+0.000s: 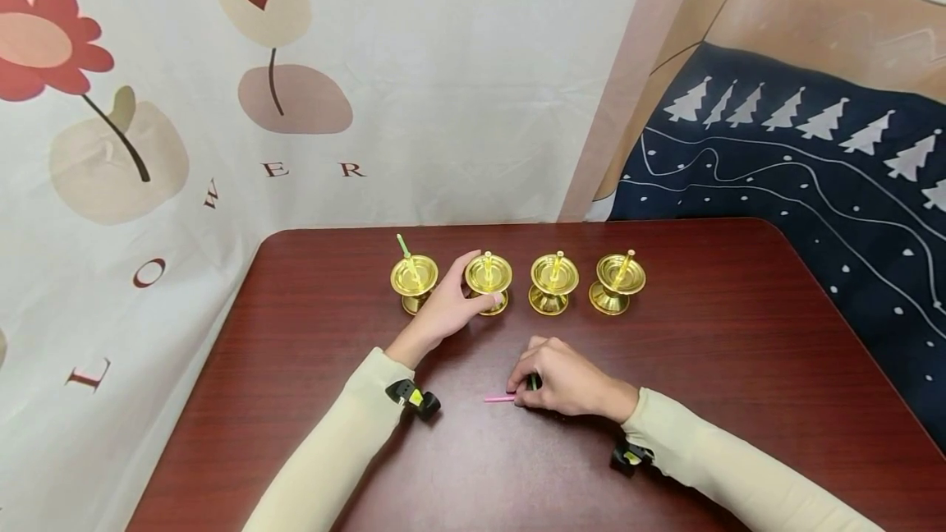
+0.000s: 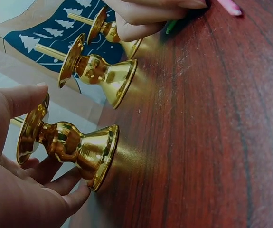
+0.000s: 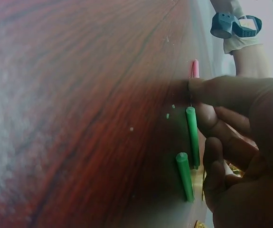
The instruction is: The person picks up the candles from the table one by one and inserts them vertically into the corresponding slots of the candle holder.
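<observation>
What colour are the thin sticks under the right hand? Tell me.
Two green sticks and one pink stick by the right hand, clearest in the right wrist view.

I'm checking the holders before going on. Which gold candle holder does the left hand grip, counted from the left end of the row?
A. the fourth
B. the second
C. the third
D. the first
B: the left hand curls round the second gold candle holder; the other three stand untouched in the row.
</observation>
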Demonstrator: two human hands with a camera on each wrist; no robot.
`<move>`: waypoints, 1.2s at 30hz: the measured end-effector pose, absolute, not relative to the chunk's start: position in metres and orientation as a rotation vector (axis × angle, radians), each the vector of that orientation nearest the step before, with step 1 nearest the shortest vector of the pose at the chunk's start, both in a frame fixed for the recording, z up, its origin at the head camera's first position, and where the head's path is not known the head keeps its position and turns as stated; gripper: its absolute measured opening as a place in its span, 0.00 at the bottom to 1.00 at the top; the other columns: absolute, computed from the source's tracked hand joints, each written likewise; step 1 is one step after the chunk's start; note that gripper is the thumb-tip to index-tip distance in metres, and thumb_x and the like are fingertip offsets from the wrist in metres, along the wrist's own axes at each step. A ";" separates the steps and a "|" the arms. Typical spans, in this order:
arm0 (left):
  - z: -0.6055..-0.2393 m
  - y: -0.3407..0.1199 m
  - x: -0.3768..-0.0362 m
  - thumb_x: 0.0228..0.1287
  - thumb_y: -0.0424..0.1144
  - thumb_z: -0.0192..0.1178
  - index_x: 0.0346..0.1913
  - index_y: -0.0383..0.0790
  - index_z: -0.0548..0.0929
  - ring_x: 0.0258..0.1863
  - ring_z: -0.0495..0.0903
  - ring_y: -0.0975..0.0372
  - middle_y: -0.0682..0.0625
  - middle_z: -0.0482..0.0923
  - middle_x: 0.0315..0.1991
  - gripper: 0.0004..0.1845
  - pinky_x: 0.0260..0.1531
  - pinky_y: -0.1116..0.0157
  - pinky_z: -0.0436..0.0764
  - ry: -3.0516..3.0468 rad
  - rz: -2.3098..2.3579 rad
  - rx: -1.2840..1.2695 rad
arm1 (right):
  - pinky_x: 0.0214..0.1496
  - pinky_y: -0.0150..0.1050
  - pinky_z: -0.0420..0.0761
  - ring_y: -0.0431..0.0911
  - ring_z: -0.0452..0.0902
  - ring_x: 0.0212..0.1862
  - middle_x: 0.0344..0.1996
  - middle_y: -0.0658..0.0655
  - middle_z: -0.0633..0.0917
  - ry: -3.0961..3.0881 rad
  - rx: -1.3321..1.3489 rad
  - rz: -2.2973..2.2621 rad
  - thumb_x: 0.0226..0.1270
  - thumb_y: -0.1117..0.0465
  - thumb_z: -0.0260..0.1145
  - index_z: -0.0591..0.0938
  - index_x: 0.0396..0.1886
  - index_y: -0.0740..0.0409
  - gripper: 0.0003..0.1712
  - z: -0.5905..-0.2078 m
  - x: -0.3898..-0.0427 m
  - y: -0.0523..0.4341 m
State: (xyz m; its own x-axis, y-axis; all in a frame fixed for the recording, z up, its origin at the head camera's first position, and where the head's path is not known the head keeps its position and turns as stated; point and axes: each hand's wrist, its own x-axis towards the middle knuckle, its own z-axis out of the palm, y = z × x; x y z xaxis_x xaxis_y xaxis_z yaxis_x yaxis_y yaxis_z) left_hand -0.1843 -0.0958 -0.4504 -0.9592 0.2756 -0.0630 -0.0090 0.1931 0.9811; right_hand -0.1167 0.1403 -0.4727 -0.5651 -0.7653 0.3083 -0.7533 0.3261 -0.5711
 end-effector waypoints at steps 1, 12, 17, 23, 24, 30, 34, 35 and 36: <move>-0.450 -0.096 -0.184 0.69 0.32 0.74 0.87 0.36 0.56 0.76 0.72 0.47 0.34 0.68 0.79 0.50 0.73 0.53 0.72 2.238 1.846 0.258 | 0.38 0.31 0.76 0.35 0.76 0.35 0.27 0.36 0.88 2.534 -1.477 -1.088 0.55 0.67 0.84 0.94 0.33 0.50 0.09 -0.473 -0.117 0.140; -0.451 -0.097 -0.185 0.72 0.34 0.74 0.87 0.36 0.57 0.78 0.70 0.47 0.35 0.67 0.79 0.49 0.75 0.50 0.69 2.253 1.817 0.276 | 0.37 0.30 0.75 0.40 0.76 0.32 0.26 0.40 0.84 2.567 -1.521 -1.085 0.52 0.70 0.74 0.91 0.31 0.53 0.09 -0.467 -0.126 0.138; -0.452 -0.099 -0.185 0.72 0.34 0.75 0.87 0.37 0.58 0.76 0.71 0.47 0.35 0.68 0.78 0.48 0.75 0.49 0.69 2.271 1.800 0.282 | 0.34 0.31 0.75 0.40 0.76 0.31 0.26 0.40 0.83 2.606 -1.472 -1.127 0.52 0.69 0.72 0.90 0.30 0.52 0.08 -0.463 -0.133 0.138; -0.452 -0.099 -0.186 0.72 0.34 0.75 0.87 0.38 0.58 0.74 0.73 0.46 0.34 0.70 0.76 0.48 0.75 0.48 0.70 2.277 1.796 0.286 | 0.34 0.32 0.76 0.37 0.76 0.31 0.25 0.41 0.82 2.660 -1.364 -1.164 0.51 0.67 0.75 0.88 0.29 0.49 0.09 -0.455 -0.141 0.134; -0.452 -0.099 -0.186 0.72 0.35 0.75 0.86 0.38 0.58 0.74 0.73 0.47 0.34 0.70 0.76 0.48 0.75 0.48 0.69 2.281 1.795 0.286 | 0.34 0.32 0.76 0.36 0.76 0.30 0.25 0.40 0.82 2.669 -1.335 -1.172 0.51 0.67 0.76 0.87 0.29 0.48 0.09 -0.453 -0.142 0.133; -0.453 -0.099 -0.187 0.72 0.35 0.75 0.86 0.37 0.59 0.74 0.73 0.47 0.34 0.70 0.76 0.47 0.76 0.48 0.68 2.294 1.790 0.300 | 0.32 0.32 0.79 0.35 0.77 0.29 0.25 0.41 0.82 2.702 -1.190 -1.261 0.50 0.67 0.75 0.86 0.29 0.49 0.10 -0.443 -0.151 0.127; -0.454 -0.100 -0.187 0.73 0.32 0.73 0.86 0.35 0.58 0.72 0.75 0.47 0.33 0.70 0.75 0.46 0.72 0.50 0.72 2.272 1.805 0.316 | 0.33 0.32 0.80 0.36 0.78 0.30 0.25 0.41 0.82 2.704 -1.146 -1.322 0.50 0.69 0.73 0.85 0.30 0.51 0.10 -0.438 -0.156 0.122; -0.454 -0.100 -0.187 0.73 0.31 0.72 0.85 0.35 0.58 0.71 0.75 0.46 0.33 0.70 0.75 0.45 0.71 0.51 0.73 2.267 1.809 0.319 | 0.33 0.32 0.80 0.36 0.78 0.30 0.25 0.41 0.82 2.703 -1.141 -1.335 0.51 0.69 0.73 0.85 0.30 0.51 0.10 -0.437 -0.158 0.121; -0.454 -0.100 -0.187 0.74 0.30 0.71 0.85 0.35 0.58 0.71 0.75 0.46 0.33 0.70 0.76 0.45 0.70 0.52 0.73 2.262 1.813 0.320 | 0.33 0.32 0.80 0.36 0.78 0.30 0.26 0.42 0.82 2.700 -1.141 -1.352 0.51 0.70 0.73 0.85 0.30 0.51 0.10 -0.435 -0.159 0.120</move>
